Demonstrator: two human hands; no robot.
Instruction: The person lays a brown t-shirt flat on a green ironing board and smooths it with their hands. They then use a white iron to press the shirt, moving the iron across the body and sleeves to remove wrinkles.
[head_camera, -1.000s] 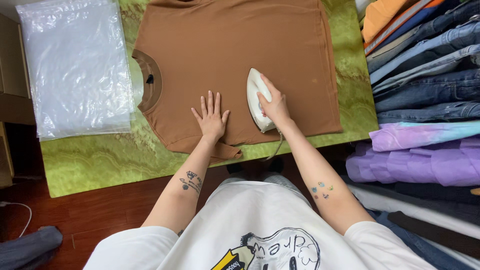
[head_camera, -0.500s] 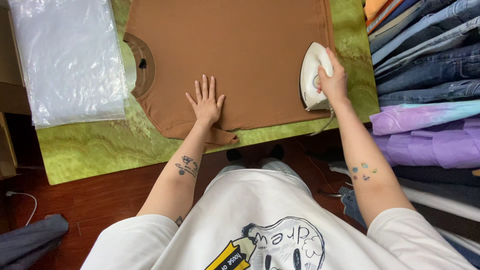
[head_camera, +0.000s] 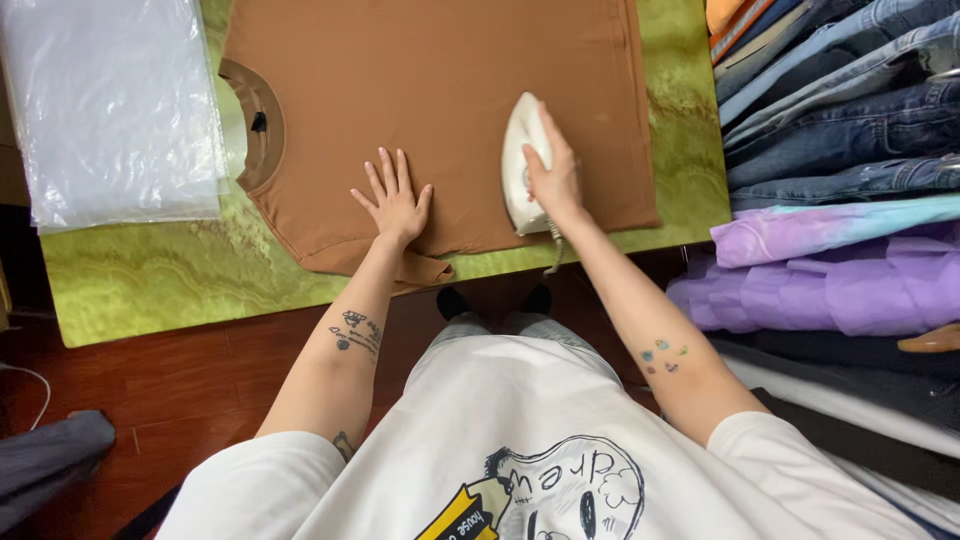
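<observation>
Iron brought back toward the shirt's middle from the right edge.
Plastic bags (head_camera: 110, 110) are stacked far left; the brown shirt (head_camera: 430, 90) is spread on the green table (head_camera: 150, 280). Left hand (head_camera: 395, 200) is pressed flat, fingers splayed, nothing held. Right hand (head_camera: 553, 175) is clenched on the white iron (head_camera: 522, 160); lower hem strip is being pressed. Jeans (head_camera: 840, 110) are piled right.

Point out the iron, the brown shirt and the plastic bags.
iron (head_camera: 520, 150): head view, on its white body.
brown shirt (head_camera: 420, 80): head view, mid-fabric.
plastic bags (head_camera: 110, 110): head view, middle of the stack.
</observation>
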